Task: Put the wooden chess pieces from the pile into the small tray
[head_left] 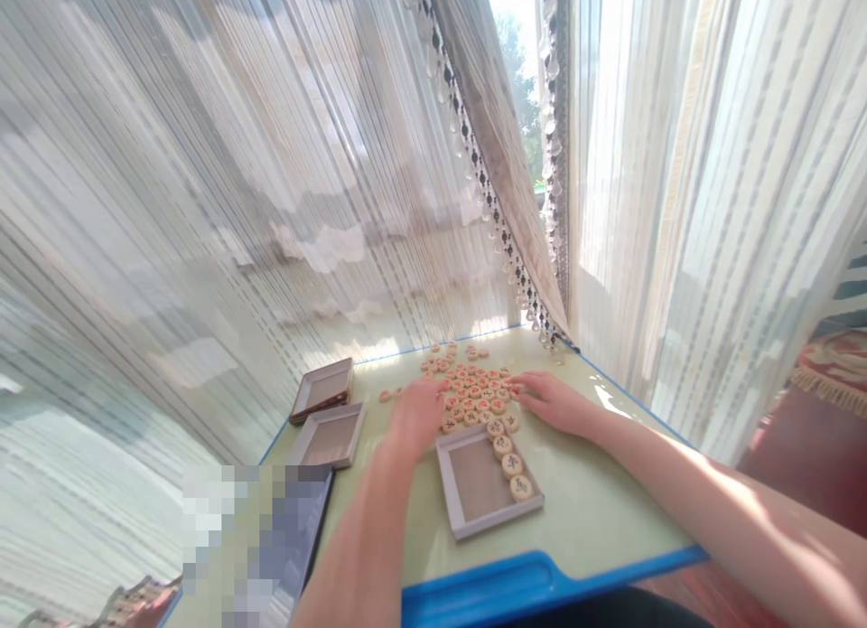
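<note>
Round wooden Chinese chess pieces [470, 393] with red and black characters lie in a loose heap on the pale green table. At the heap's left edge is my left hand [421, 404], palm down, some fingers hidden behind it and the visible ones reaching towards the pieces. My right hand [547, 398] touches the right edge with its fingers stretched out and apart. Between my forearms sits a shallow cardboard box [455, 529]. Down its right side runs a column of several black-character pieces [512, 465]; the topmost rests by the box's far rim.
Left of my left arm are another shallow box [358, 440] and a stacked pair of box parts [298, 402]. A dark flat device [318, 529], partly pixelated, lies nearer. The folding table's blue edge [488, 592] is close to me; sheer curtains [271, 203] hang behind.
</note>
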Available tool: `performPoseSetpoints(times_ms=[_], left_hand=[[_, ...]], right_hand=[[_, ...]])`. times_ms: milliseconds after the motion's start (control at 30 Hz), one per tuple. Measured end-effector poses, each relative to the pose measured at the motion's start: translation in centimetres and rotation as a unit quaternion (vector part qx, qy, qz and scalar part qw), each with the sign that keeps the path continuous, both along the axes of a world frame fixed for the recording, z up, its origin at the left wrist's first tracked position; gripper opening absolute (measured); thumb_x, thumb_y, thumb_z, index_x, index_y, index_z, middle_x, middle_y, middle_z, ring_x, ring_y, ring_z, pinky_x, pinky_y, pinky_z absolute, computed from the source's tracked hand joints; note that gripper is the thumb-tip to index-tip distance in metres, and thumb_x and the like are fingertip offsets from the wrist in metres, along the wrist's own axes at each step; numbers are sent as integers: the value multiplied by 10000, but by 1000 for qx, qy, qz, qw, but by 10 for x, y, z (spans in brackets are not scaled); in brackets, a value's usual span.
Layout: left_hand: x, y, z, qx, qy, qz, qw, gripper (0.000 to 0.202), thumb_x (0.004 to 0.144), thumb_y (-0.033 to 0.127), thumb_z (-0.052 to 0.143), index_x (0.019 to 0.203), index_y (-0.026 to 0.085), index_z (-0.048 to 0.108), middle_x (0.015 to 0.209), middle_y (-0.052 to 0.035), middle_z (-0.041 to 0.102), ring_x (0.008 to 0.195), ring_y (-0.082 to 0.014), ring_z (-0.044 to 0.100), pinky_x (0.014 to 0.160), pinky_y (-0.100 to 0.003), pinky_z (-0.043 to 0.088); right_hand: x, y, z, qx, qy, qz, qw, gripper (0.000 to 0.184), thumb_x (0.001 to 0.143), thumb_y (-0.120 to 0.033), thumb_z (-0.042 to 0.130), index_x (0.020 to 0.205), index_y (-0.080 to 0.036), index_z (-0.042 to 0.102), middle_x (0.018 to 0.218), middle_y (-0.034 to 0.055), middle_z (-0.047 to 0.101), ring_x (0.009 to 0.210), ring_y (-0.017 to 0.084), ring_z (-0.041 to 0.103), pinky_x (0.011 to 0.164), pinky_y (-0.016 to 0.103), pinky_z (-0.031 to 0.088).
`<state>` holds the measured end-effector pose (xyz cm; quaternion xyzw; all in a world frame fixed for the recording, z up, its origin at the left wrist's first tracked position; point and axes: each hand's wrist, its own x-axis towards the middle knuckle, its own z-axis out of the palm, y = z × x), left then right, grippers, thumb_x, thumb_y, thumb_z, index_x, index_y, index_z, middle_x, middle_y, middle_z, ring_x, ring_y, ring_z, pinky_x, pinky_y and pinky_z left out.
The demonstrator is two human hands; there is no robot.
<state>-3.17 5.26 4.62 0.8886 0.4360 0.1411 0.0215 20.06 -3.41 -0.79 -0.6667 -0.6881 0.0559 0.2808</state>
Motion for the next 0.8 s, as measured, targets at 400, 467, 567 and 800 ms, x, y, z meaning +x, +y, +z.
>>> performPoseSetpoints(times_ms=[400, 467, 567, 800], left_hand=[[-13, 16, -5, -83, -82, 69, 991, 432, 754, 60, 415, 1132, 174, 590, 1122, -79, 629, 925, -167, 609, 797, -241, 461], [-15, 13, -2, -90, -52, 100, 990, 450, 736, 65, 452, 1151, 185, 579, 1123, -90, 628, 919, -180, 613, 782, -250, 466], [-14, 9, 0, -108, -15, 126, 986, 463, 713, 68, 495, 1153, 184, 579, 1066, -108, 650, 912, -206, 616, 774, -279, 468], [-15, 16, -5, -109, -111, 126, 980, 395, 737, 54, 477, 1090, 172, 608, 1063, -100, 648, 876, -174, 621, 782, -253, 461]], right_hand=[[0, 1, -1, -8, 67, -19, 998, 349, 832, -315, 434, 1110, -204, 612, 1138, 60, 629, 1077, 197, 545, 940, 328, 392], [1, 5, -2, -15, 91, -54, 994, 371, 824, -303, 442, 1144, -184, 588, 1147, 74, 622, 1055, 196, 561, 913, 317, 411], [2, 21, 3, -43, 85, -115, 989, 382, 814, -250, 442, 1166, -169, 567, 1166, 92, 610, 1051, 199, 567, 877, 307, 429], [-11, 72, 18, -82, 26, -144, 986, 254, 772, -239, 495, 916, -134, 675, 887, 127, 690, 844, 234, 633, 731, 307, 472]])
